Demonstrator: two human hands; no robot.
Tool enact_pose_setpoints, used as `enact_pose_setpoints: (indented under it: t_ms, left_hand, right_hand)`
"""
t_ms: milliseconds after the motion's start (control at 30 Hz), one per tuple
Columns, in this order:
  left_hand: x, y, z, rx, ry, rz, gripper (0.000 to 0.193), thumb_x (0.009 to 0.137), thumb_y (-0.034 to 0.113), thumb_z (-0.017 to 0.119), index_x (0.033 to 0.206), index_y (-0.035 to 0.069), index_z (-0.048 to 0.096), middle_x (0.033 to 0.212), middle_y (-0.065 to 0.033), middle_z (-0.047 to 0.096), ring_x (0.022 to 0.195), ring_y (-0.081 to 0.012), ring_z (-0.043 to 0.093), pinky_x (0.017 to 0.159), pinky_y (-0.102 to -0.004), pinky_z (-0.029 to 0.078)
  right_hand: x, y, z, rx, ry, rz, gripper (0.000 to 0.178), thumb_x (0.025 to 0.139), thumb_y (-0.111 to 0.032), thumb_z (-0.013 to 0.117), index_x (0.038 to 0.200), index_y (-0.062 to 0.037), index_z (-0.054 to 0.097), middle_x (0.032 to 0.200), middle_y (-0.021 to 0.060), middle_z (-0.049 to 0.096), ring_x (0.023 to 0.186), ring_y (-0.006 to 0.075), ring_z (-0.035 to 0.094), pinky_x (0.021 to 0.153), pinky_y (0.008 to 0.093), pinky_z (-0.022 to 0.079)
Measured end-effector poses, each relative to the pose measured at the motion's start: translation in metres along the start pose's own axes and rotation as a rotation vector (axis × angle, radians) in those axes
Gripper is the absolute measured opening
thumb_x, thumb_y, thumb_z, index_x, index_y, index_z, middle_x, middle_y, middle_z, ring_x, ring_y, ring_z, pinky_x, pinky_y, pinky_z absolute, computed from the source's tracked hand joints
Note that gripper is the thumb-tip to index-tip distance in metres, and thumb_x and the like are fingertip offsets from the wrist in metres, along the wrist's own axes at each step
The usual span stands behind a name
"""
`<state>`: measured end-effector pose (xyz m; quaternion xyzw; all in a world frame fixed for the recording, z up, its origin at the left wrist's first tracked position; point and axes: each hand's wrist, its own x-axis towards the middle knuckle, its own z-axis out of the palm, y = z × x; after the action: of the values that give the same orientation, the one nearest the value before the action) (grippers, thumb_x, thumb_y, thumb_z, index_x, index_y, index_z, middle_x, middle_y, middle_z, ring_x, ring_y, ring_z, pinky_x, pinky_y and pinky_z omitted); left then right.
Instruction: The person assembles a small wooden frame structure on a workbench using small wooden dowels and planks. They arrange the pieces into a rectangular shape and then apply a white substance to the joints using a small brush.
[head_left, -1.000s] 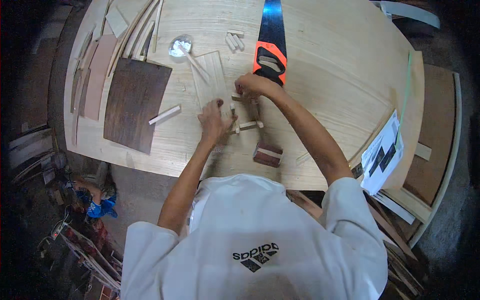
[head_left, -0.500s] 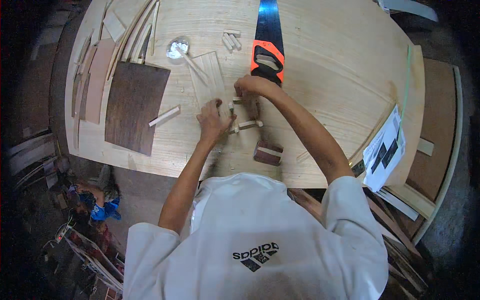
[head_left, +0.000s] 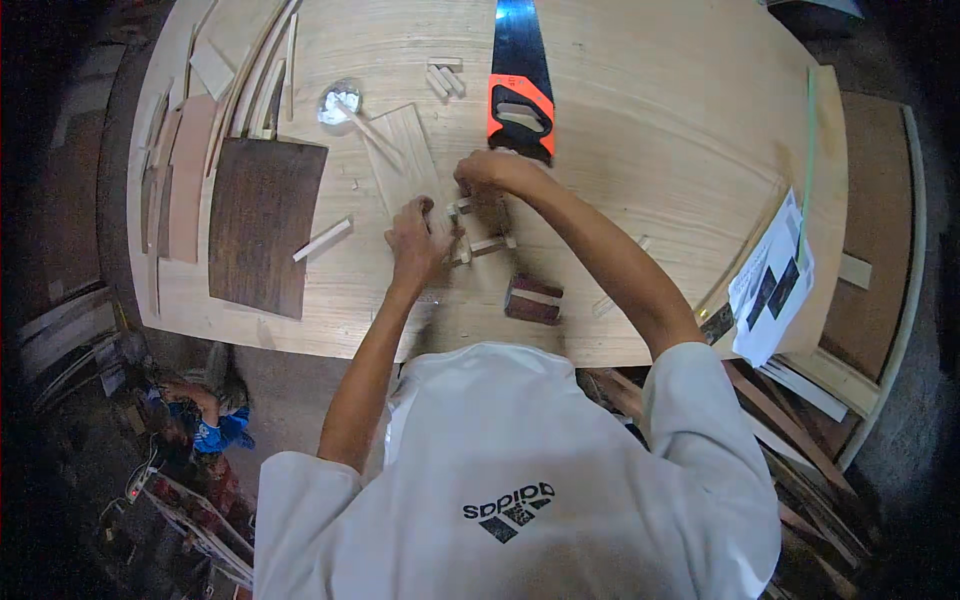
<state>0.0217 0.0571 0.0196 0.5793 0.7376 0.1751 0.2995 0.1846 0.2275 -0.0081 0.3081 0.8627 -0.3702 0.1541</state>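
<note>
Small pale wooden strips form a little frame point(head_left: 487, 246) on the table in front of me. My left hand point(head_left: 413, 250) is bent around its left side, thumb against the strips. At the frame's far edge, my right hand point(head_left: 487, 172) is closed with its fingers curled down; whatever they hold is hidden. Touching the left fingertips is a thin pale board point(head_left: 398, 150). On it rests a stick point(head_left: 368, 132) whose far end sits in a clear cup of white paste point(head_left: 339, 103). Nearer to me lies a dark red-brown block with a pale band point(head_left: 533, 299).
Beyond my right hand lies a handsaw point(head_left: 520, 110) with an orange-black handle. Short wood pieces point(head_left: 444, 80), a dark brown panel point(head_left: 268, 225) and long strips point(head_left: 265, 95) lie leftward. Printed sheets point(head_left: 770, 290) hang at the right edge. A person in blue point(head_left: 222, 432) is low at left.
The view has shifted slightly, so the table things sit a little further left. Both hands stay at the small frame with only slight movement.
</note>
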Motion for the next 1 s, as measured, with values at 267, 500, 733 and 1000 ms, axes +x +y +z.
enact_pose_setpoints:
  t_ms: [267,500,733,1000]
  left_hand:
    - [0.001,0.0,-0.001,0.005,0.002,-0.026,0.073,0.072,0.048,0.085,0.127,0.01,0.054,0.12,-0.0087,0.06,0.113,-0.031,0.056,0.094,-0.0538,0.037]
    - [0.0,-0.008,0.002,-0.011,0.013,0.0,0.075,0.073,0.048,0.084,0.129,0.008,0.054,0.119,-0.0101,0.061,0.112,-0.0309,0.056,0.095,-0.0538,0.037]
    - [0.002,-0.003,0.0,-0.013,-0.026,-0.027,0.075,0.075,0.045,0.083,0.132,0.008,0.053,0.12,-0.0087,0.061,0.112,-0.0302,0.055,0.095,-0.0538,0.037]
    - [-0.001,-0.005,-0.002,0.007,-0.01,0.002,0.076,0.076,0.048,0.081,0.135,0.01,0.05,0.121,-0.0073,0.06,0.112,-0.0292,0.055,0.095,-0.0535,0.035]
  right_hand:
    - [0.004,-0.014,-0.008,-0.026,-0.161,0.085,0.029,0.081,-0.023,0.069,0.106,-0.0085,0.071,0.108,0.0206,0.07,0.099,0.0389,0.069,0.078,0.0485,0.055]
    - [-0.002,-0.017,-0.005,0.0,-0.056,0.018,0.023,0.08,-0.022,0.069,0.099,-0.0082,0.073,0.1,0.0204,0.071,0.094,0.0386,0.07,0.077,0.0484,0.056]
    - [0.004,-0.015,-0.004,-0.057,-0.092,0.004,0.025,0.081,-0.023,0.07,0.101,-0.0084,0.073,0.103,0.0205,0.072,0.098,0.0388,0.07,0.079,0.0486,0.056]
    - [0.001,-0.025,-0.009,-0.057,-0.133,0.085,0.029,0.081,-0.024,0.073,0.105,-0.009,0.074,0.104,0.0203,0.072,0.1,0.0393,0.07,0.079,0.0501,0.057]
